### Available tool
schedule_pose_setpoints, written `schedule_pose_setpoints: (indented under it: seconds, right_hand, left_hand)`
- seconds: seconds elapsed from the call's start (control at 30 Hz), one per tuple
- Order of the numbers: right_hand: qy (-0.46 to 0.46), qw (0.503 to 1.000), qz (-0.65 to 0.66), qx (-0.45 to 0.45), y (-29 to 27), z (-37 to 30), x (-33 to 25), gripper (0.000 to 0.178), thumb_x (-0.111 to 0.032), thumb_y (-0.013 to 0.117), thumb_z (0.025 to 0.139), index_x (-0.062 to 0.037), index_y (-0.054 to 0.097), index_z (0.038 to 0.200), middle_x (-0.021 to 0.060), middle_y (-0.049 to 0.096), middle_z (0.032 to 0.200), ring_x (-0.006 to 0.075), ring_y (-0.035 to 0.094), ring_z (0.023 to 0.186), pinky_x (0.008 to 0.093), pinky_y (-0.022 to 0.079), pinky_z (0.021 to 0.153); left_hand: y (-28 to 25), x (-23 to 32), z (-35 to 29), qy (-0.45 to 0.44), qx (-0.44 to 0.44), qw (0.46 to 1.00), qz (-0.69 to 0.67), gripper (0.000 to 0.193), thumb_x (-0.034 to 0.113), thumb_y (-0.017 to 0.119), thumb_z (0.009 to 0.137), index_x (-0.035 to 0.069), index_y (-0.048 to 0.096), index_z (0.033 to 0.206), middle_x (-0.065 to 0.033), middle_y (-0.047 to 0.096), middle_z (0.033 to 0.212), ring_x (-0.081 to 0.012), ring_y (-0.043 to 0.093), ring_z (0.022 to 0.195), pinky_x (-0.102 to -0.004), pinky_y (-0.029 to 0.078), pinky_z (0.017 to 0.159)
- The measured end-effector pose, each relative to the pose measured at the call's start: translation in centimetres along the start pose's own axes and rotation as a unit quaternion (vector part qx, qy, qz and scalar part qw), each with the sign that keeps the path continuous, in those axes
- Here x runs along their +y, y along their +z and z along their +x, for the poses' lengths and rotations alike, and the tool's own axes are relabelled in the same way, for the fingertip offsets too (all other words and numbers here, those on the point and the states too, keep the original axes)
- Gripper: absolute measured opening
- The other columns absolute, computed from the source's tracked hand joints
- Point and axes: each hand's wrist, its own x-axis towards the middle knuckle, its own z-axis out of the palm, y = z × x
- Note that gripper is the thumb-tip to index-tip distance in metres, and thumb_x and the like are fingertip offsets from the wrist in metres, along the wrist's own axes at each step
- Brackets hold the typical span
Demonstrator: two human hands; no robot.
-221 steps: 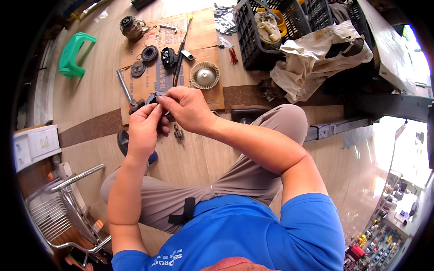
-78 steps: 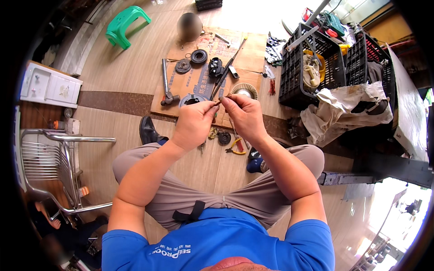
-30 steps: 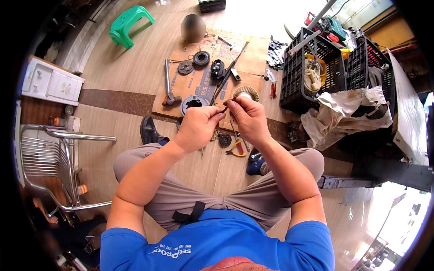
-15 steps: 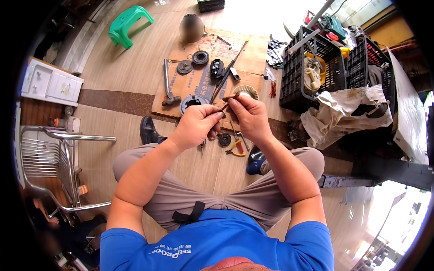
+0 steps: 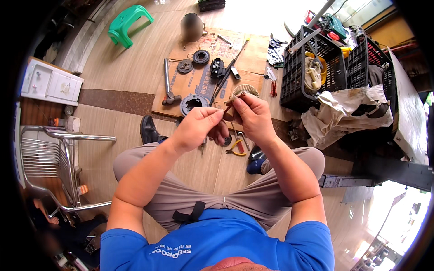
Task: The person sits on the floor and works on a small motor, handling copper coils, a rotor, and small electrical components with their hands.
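Above the cardboard's near edge, my left hand and my right hand meet, thumbs and fingertips pinched. Between them is a thin reddish-brown piece, too small to identify; its end shows above my right fingers. The lower fingers of my left hand hang loosely curled. Just beyond my hands lie a grey ring-shaped part with a toothed opening and a pale finned wheel, partly hidden by my right hand. Below my fingers, yellow-handled pliers and a small dark round part lie on the floor.
The cardboard sheet holds a hammer, a black ring, a flat disc and a black block-like part. Black crates and a cloth stand right; a metal chair and green stool, left.
My right hand has lowered and turned slightly, tilting the reddish-brown piece more upright. My left fingertips have shifted a little, and its lower fingers hang more open.
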Motion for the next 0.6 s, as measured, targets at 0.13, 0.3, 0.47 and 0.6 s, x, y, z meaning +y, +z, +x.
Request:
schedule_pose_setpoints:
  seconds: [0.13,0.3,0.47,0.6]
  right_hand:
    - [0.022,0.995,0.091,-0.046,-0.2,0.1,0.1,0.018,-0.014,0.057,0.099,0.0005,0.064,0.092,-0.0047,0.055,0.070,0.0024,0.047,0.063,0.0195,0.037,0.054]
    - [0.015,0.997,-0.068,0.026,0.5,0.1,0.3,0.019,-0.014,0.058,0.098,0.0004,0.065,0.089,-0.0031,0.057,0.069,0.0032,0.047,0.061,0.0207,0.038,0.053]
    - [-0.012,0.985,-0.160,0.061,0.6,0.1,1.3,0.021,-0.014,0.056,0.099,-0.0001,0.062,0.086,-0.0034,0.052,0.065,0.0034,0.042,0.056,0.0219,0.035,0.049]
    - [-0.019,0.977,-0.200,0.069,0.7,0.1,0.4,0.021,-0.014,0.055,0.099,0.0007,0.061,0.085,-0.0019,0.052,0.065,0.0056,0.043,0.059,0.0238,0.037,0.052]
  left_hand:
    - [-1.1,0.4,0.2,-0.123,-0.153,0.936,-0.291,0.018,0.013,0.054,0.099,-0.002,0.062,0.105,-0.0091,0.067,0.076,-0.0159,0.063,0.061,-0.0270,0.052,0.056]
    - [-0.2,0.2,0.5,-0.056,-0.005,0.998,-0.037,0.015,0.009,0.055,0.098,-0.001,0.065,0.099,-0.0064,0.067,0.076,-0.0141,0.064,0.062,-0.0244,0.051,0.055]
    - [0.4,-0.9,0.9,0.196,0.100,0.932,0.288,0.015,0.011,0.061,0.094,-0.003,0.064,0.093,-0.0066,0.063,0.070,-0.0114,0.061,0.060,-0.0283,0.047,0.054]
    - [0.6,-0.6,1.0,0.355,0.136,0.789,0.482,0.014,0.010,0.061,0.093,-0.004,0.064,0.097,-0.0122,0.061,0.070,-0.0145,0.062,0.061,-0.0315,0.047,0.055]
